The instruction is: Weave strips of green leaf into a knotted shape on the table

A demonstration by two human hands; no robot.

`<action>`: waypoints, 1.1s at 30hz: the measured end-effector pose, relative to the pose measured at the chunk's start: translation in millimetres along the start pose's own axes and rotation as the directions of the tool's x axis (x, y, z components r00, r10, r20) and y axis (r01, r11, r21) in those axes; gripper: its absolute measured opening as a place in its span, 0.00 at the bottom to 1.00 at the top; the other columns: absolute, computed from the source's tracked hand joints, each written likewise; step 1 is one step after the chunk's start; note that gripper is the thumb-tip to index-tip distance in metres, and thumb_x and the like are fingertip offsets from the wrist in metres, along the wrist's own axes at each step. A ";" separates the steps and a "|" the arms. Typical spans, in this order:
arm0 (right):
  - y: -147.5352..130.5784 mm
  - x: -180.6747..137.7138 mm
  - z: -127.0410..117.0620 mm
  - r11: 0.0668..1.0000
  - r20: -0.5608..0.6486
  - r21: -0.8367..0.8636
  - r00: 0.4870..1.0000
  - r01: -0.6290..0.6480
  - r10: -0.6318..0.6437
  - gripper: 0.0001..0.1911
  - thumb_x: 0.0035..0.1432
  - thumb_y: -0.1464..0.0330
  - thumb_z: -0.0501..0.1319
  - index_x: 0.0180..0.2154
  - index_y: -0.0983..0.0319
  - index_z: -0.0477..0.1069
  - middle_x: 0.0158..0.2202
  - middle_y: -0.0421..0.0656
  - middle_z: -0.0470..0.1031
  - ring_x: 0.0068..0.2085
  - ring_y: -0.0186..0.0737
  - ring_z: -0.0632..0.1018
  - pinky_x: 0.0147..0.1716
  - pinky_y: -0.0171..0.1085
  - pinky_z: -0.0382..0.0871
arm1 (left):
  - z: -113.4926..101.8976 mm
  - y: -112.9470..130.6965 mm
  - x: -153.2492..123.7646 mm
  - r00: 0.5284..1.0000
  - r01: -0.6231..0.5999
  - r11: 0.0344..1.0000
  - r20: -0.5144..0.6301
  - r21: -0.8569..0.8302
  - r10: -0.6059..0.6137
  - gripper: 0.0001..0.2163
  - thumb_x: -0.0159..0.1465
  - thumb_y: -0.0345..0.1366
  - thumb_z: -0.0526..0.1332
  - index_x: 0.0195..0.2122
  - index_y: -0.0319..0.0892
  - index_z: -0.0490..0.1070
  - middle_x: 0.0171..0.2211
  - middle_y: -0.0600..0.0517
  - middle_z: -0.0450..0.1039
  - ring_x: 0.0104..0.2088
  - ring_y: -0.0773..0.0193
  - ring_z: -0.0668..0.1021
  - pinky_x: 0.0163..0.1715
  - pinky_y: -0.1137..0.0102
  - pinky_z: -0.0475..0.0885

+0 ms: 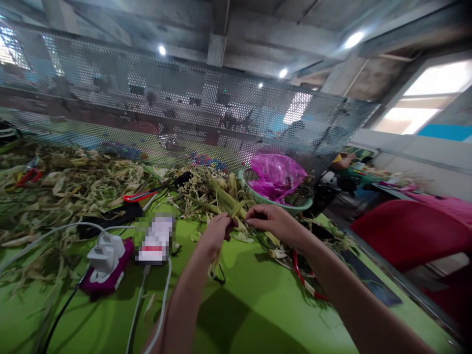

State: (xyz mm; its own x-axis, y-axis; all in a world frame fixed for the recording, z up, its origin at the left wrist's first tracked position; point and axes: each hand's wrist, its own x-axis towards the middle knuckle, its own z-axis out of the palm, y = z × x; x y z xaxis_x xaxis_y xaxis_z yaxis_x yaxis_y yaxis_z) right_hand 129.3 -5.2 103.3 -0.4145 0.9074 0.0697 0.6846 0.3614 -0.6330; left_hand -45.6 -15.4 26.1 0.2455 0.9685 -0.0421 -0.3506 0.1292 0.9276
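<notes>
My left hand (217,232) is closed around the lower end of a pale green corn ear in its husk (236,212), just above the green table (254,309). My right hand (271,220) pinches a strip of husk at the same ear, fingers curled. The two hands sit close together at the middle of the view. A heap of unhusked corn ears (221,189) lies right behind them. Dry husk strips hang below my left hand.
Husk litter (70,182) covers the left and back of the table. A white charger on a magenta power strip (106,263) with white cables lies at the left. A green basket lined with a pink bag (278,182) stands behind. A perforated metal screen (184,113) closes the back; a red chair (409,233) sits right.
</notes>
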 end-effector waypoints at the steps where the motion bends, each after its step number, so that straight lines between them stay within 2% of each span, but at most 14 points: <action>1: -1.9 -2.1 -4.9 0.998 -0.003 -0.064 1.000 0.015 -0.015 0.10 0.54 0.61 0.62 0.31 0.62 0.75 0.26 0.39 0.73 0.29 0.36 0.71 0.30 0.35 0.63 | -0.4 -1.2 0.7 1.000 -0.017 0.998 0.000 0.063 0.017 0.08 0.57 0.38 0.56 0.24 0.41 0.66 0.20 0.56 0.57 0.21 0.70 0.59 0.24 0.73 0.57; 4: -10.0 -9.8 -17.8 0.982 0.016 -0.181 0.998 0.062 -0.060 0.10 0.55 0.61 0.61 0.30 0.62 0.75 0.29 0.40 0.74 0.31 0.37 0.73 0.32 0.35 0.62 | -2.8 -6.3 3.6 0.997 -0.072 0.949 0.054 0.307 0.058 0.09 0.60 0.38 0.53 0.28 0.40 0.67 0.24 0.54 0.63 0.24 0.68 0.63 0.25 0.73 0.58; 8: -20.2 -19.3 -27.2 0.992 0.091 -0.123 0.996 0.032 -0.021 0.13 0.58 0.59 0.59 0.31 0.63 0.72 0.26 0.39 0.71 0.27 0.34 0.69 0.28 0.33 0.60 | -2.7 -6.4 2.2 0.987 -0.157 0.760 0.126 0.631 0.099 0.14 0.65 0.41 0.47 0.31 0.41 0.68 0.27 0.52 0.68 0.27 0.65 0.67 0.28 0.72 0.59; 10: -22.1 -20.7 -31.1 0.993 0.106 -0.116 0.994 0.034 -0.022 0.14 0.57 0.59 0.60 0.31 0.63 0.72 0.25 0.38 0.70 0.26 0.33 0.68 0.27 0.33 0.60 | -0.1 -2.7 -2.1 0.979 -0.196 0.660 0.179 0.725 0.095 0.13 0.65 0.40 0.48 0.31 0.42 0.69 0.29 0.51 0.70 0.29 0.64 0.68 0.30 0.71 0.59; 12: -21.2 -18.5 -36.4 0.985 0.095 -0.158 0.994 0.072 -0.057 0.13 0.56 0.59 0.61 0.31 0.63 0.74 0.27 0.39 0.72 0.28 0.34 0.70 0.30 0.33 0.61 | 3.0 1.8 -7.4 0.957 -0.264 0.602 0.282 0.753 0.067 0.11 0.64 0.37 0.49 0.31 0.42 0.69 0.30 0.51 0.71 0.31 0.64 0.70 0.32 0.71 0.60; 14: -17.5 -13.2 -42.1 0.975 0.101 -0.185 0.989 0.123 -0.105 0.12 0.55 0.60 0.62 0.31 0.63 0.75 0.29 0.40 0.74 0.31 0.36 0.72 0.32 0.34 0.62 | 5.5 6.0 -12.9 0.909 -0.340 0.624 0.417 0.704 0.026 0.10 0.64 0.36 0.50 0.31 0.42 0.70 0.31 0.52 0.71 0.32 0.65 0.69 0.33 0.72 0.60; 16: -11.0 -6.4 -45.2 0.975 0.135 -0.155 0.981 0.161 -0.141 0.12 0.54 0.60 0.63 0.31 0.63 0.76 0.31 0.41 0.75 0.33 0.37 0.73 0.35 0.34 0.63 | 6.9 9.9 -17.7 0.838 -0.378 0.717 0.546 0.585 -0.004 0.10 0.64 0.37 0.51 0.32 0.42 0.70 0.32 0.53 0.70 0.32 0.66 0.69 0.33 0.73 0.61; 18: -2.1 -0.7 -42.8 0.988 0.154 -0.071 0.980 0.140 -0.128 0.12 0.53 0.59 0.64 0.32 0.63 0.76 0.30 0.40 0.75 0.33 0.37 0.74 0.35 0.34 0.65 | 7.5 12.8 -21.0 0.793 -0.339 0.836 0.610 0.431 0.007 0.12 0.65 0.42 0.52 0.33 0.41 0.70 0.32 0.52 0.68 0.32 0.67 0.67 0.33 0.74 0.61; 19: 2.9 1.1 -39.2 0.993 0.149 -0.019 0.983 0.113 -0.109 0.13 0.53 0.59 0.63 0.32 0.63 0.75 0.29 0.40 0.75 0.32 0.37 0.74 0.34 0.35 0.65 | 7.6 13.6 -21.7 0.799 -0.292 0.892 0.600 0.344 0.030 0.13 0.65 0.44 0.53 0.34 0.40 0.70 0.32 0.52 0.67 0.31 0.68 0.66 0.32 0.74 0.61; 21: 12.8 1.4 -28.0 0.996 0.077 0.056 0.994 0.068 -0.072 0.13 0.54 0.59 0.62 0.33 0.63 0.75 0.30 0.41 0.76 0.32 0.38 0.75 0.34 0.35 0.67 | 7.5 13.0 -20.4 0.869 -0.167 0.976 0.489 0.142 0.077 0.14 0.63 0.46 0.56 0.34 0.39 0.69 0.31 0.52 0.64 0.28 0.70 0.64 0.29 0.75 0.59; 23: 20.6 -2.8 -14.2 0.993 -0.011 0.074 0.996 0.087 -0.087 0.13 0.55 0.59 0.61 0.32 0.64 0.75 0.30 0.42 0.77 0.34 0.40 0.76 0.35 0.36 0.68 | 7.4 9.6 -16.1 0.938 -0.064 0.996 0.336 -0.065 0.083 0.14 0.61 0.47 0.58 0.33 0.39 0.67 0.27 0.55 0.60 0.24 0.73 0.58 0.24 0.76 0.55; 26: 23.7 -16.1 4.6 0.992 -0.109 -0.039 0.986 0.123 -0.127 0.13 0.59 0.61 0.58 0.36 0.62 0.77 0.33 0.43 0.79 0.37 0.41 0.78 0.38 0.36 0.69 | 7.3 2.8 -8.0 0.978 -0.022 0.984 0.201 -0.176 0.058 0.12 0.60 0.44 0.59 0.30 0.39 0.65 0.22 0.59 0.50 0.21 0.73 0.52 0.21 0.76 0.48; 29: 15.0 -31.3 17.3 0.946 -0.134 -0.248 0.960 0.209 -0.247 0.12 0.63 0.65 0.55 0.39 0.59 0.76 0.38 0.43 0.80 0.39 0.40 0.79 0.38 0.34 0.68 | 7.8 -2.2 -3.0 0.995 -0.023 0.994 0.098 -0.106 0.033 0.09 0.61 0.40 0.56 0.29 0.40 0.63 0.21 0.59 0.49 0.21 0.72 0.52 0.21 0.75 0.48; 33: -4.6 -44.4 27.4 0.778 -0.095 -0.537 0.893 0.325 -0.439 0.11 0.63 0.70 0.53 0.37 0.60 0.76 0.32 0.43 0.79 0.32 0.36 0.77 0.32 0.32 0.65 | 9.4 -5.1 -1.0 0.994 -0.101 0.961 -0.022 0.258 0.110 0.09 0.64 0.39 0.51 0.30 0.42 0.63 0.24 0.56 0.59 0.24 0.69 0.60 0.24 0.74 0.55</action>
State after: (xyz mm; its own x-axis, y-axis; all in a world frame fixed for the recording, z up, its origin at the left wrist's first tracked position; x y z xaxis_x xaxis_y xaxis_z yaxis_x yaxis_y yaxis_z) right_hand 128.2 -53.1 82.0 -0.6141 0.6723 0.4134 0.7199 0.6919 -0.0557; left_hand -35.6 -19.0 24.9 0.1852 0.9813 0.0521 -0.1287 -0.0284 0.9913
